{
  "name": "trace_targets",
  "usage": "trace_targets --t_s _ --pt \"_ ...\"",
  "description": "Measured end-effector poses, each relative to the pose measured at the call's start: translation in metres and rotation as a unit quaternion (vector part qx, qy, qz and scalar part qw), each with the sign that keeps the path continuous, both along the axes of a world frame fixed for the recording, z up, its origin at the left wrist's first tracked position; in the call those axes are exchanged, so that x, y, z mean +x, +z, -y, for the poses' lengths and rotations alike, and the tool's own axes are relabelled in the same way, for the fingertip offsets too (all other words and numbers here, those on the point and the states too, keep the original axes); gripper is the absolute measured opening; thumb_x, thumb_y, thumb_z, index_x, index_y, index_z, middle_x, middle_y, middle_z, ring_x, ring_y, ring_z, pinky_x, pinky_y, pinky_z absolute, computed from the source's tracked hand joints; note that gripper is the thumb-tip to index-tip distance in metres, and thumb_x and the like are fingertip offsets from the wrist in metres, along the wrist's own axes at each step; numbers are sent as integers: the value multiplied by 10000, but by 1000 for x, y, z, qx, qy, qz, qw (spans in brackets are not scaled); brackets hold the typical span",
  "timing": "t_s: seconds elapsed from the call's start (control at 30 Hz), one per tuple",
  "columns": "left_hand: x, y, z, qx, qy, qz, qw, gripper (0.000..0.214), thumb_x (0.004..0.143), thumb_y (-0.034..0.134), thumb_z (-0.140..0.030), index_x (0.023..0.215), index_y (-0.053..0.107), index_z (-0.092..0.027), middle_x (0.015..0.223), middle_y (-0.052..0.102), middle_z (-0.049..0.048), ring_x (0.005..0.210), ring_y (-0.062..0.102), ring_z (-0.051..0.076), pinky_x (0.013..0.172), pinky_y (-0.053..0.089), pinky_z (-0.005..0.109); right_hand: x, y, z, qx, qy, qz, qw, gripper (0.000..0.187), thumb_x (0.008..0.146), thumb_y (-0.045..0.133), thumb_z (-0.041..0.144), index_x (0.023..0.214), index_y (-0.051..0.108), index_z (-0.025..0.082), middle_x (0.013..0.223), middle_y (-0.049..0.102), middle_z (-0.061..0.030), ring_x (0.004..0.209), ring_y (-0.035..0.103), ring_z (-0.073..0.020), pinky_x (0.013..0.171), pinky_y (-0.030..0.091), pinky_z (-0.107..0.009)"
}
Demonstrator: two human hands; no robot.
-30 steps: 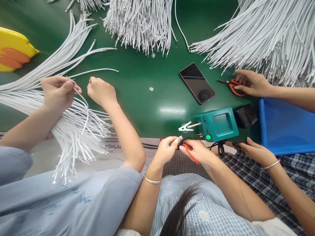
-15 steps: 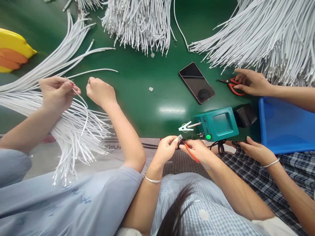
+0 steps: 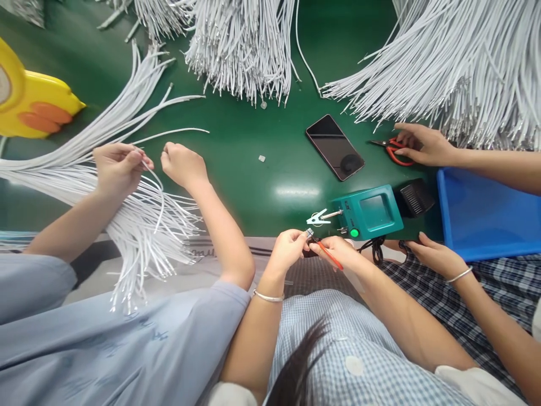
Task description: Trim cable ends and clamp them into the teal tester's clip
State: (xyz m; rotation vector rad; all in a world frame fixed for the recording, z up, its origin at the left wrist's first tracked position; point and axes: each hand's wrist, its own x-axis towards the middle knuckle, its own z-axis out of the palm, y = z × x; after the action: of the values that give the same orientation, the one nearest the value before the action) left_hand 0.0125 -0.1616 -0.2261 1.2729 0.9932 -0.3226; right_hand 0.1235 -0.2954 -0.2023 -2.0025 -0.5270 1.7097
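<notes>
View tilting, so whole bench sliding in frame: yellow toy (image 3: 38, 107) showing more at 9 o'clock, phone (image 3: 335, 146) dropping lower. Left hand (image 3: 288, 250) and right hand (image 3: 340, 252) drifting slightly toward 12 o'clock (pinch on small part (image 3: 310, 233) unchanged). Co-worker's hands (image 3: 147, 166) shifting toward 3 o'clock.

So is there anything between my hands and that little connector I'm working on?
No. The left hand pinches the small connector at its fingertips, and the right hand meets it with an orange-handled tool. The teal box and its clip sit just beyond, apart from them.
</notes>
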Motion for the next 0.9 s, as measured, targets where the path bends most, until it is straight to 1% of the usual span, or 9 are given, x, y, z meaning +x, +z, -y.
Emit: trace_targets --t_s 0.13,0.27,0.37,0.53,0.67,0.77,0.9 --pt "1 1 -1 2 -3 -7 1000 356 820 662 -472 678 638 -147 556 586 24 563 614 162 503 386 233 0 0 1 -2 -2 -6 1000 626 882 420 630 605 535 81 515 547 -67 459 484 -40 489 301 -202" --pt "4 4 0 12 2 -4 1000 351 785 704 -473 665 631 -151 514 562 19 597 628 183 526 422 258 -1 0 2 -1 -5 -7 1000 636 871 433 644 597 521 77 523 536 -64 460 477 -44 495 314 -216" --pt "7 6 0 12 -1 -1 1000 349 794 693 -464 647 631 -154 513 563 17 585 615 173 527 425 258 -1 -1 2 2 -7 -7 1000 631 869 434 643 600 508 77 520 523 -53 450 458 -36 495 311 -218" --pt "9 8 -1 4 -21 -1 1000 321 817 664 -427 646 633 -157 506 553 9 498 536 127 490 374 231 0 -1 2 3 -1 2 1000 613 859 458 623 578 492 80 503 509 -49 456 452 -39 488 286 -214" --pt "9 11 -3 7 -37 1 999 310 833 629 -397 651 617 -148 509 534 7 449 469 102 481 342 228 0 -1 0 4 6 16 1000 600 847 475 633 609 530 85 536 526 -48 513 479 -68 511 289 -233" --pt "8 14 -6 8 -52 7 999 301 820 606 -351 613 569 -135 521 518 3 424 410 82 467 306 225 0 1 -3 12 13 23 1000 592 848 476 632 630 569 89 600 577 -59 566 502 -81 515 289 -227" --pt "6 15 -10 5 -79 19 997 314 801 558 -287 538 493 -128 479 431 -21 413 329 58 451 234 209 -1 -2 -3 14 14 9 1000 576 874 449 611 637 570 100 575 576 -61 507 506 -68 498 302 -213"
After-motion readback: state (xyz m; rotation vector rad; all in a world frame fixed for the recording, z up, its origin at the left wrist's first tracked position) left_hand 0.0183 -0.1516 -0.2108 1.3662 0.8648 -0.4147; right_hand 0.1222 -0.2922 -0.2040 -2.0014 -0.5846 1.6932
